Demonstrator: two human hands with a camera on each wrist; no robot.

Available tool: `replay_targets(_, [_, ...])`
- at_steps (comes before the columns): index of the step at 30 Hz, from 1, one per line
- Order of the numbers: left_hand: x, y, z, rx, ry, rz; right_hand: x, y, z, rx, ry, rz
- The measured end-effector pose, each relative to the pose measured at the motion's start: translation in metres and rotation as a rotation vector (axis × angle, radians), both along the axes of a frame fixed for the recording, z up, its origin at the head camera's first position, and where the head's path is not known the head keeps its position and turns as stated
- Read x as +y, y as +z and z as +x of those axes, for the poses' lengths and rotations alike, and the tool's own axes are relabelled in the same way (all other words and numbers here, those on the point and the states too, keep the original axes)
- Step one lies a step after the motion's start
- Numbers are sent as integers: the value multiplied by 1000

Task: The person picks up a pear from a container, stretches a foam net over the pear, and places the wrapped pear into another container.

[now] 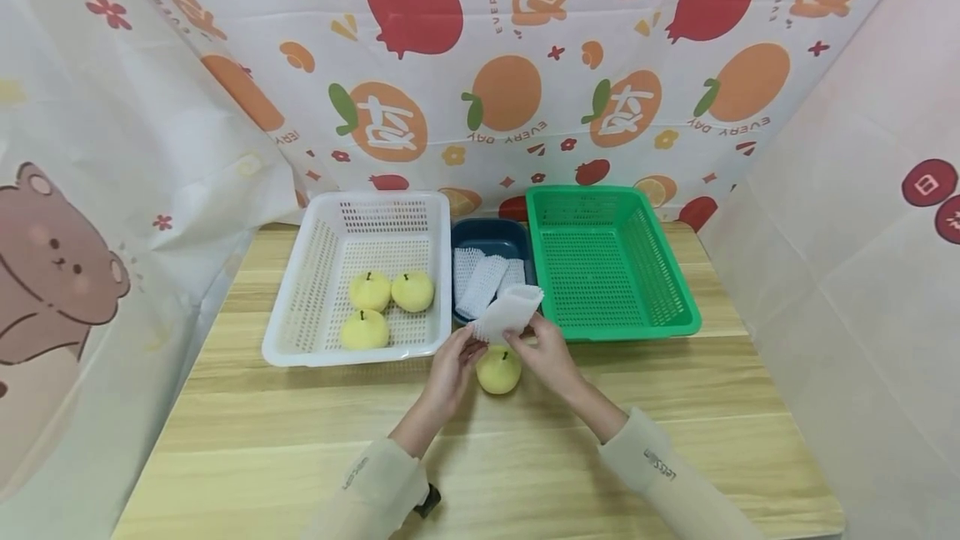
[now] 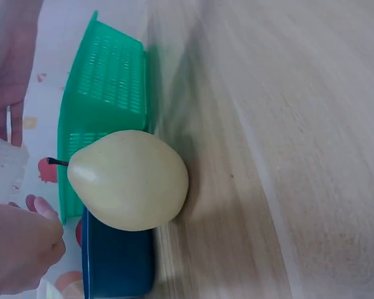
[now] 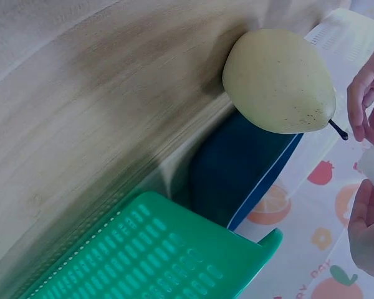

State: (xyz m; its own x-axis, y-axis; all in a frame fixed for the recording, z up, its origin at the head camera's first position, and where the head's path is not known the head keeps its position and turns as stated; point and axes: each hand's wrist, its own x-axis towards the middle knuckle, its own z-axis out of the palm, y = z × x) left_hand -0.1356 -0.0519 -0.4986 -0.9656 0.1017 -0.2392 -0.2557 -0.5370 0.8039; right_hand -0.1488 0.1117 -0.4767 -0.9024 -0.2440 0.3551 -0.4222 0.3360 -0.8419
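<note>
A white foam net sleeve point(image 1: 508, 315) is held between both hands, over the front of the dark blue tray. My left hand point(image 1: 450, 369) pinches its lower left end, while the right hand point(image 1: 550, 358) grips its right side with thumb and fingers. The sleeve's wider mouth tilts up to the right. Just below and between the hands, a yellow pear point(image 1: 498, 372) stands upright on the table, its stem pointing up. Both wrist views show this pear point(image 2: 131, 180) in front of the blue tray point(image 3: 237, 168), apart from the fingers.
A white basket point(image 1: 288, 307) at the left contains three yellow pears point(image 1: 365, 330). More foam sleeves point(image 1: 480, 286) lie in the blue tray, between that basket and a green basket point(image 1: 678, 307) at the right. A fruit-print curtain point(image 1: 465, 23) hangs behind the wooden table point(image 1: 285, 440).
</note>
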Motion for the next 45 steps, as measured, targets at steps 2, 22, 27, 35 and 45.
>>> replay_targets(2, [-1,2,-2,-17,9,47,0,0,-1,11,16,20])
replay_targets(22, [3,13,-8,31,-82,317,-1,0,-12,-545,68,-307])
replay_targets(27, [6,12,-6,59,-79,327,0,3,-13,-752,125,-567])
replay_targets(35, [5,8,-4,77,-88,301,3,6,-14,-849,172,-860])
replay_targets(45, [-4,11,-4,-73,-86,457,9,0,-9,-967,237,-917])
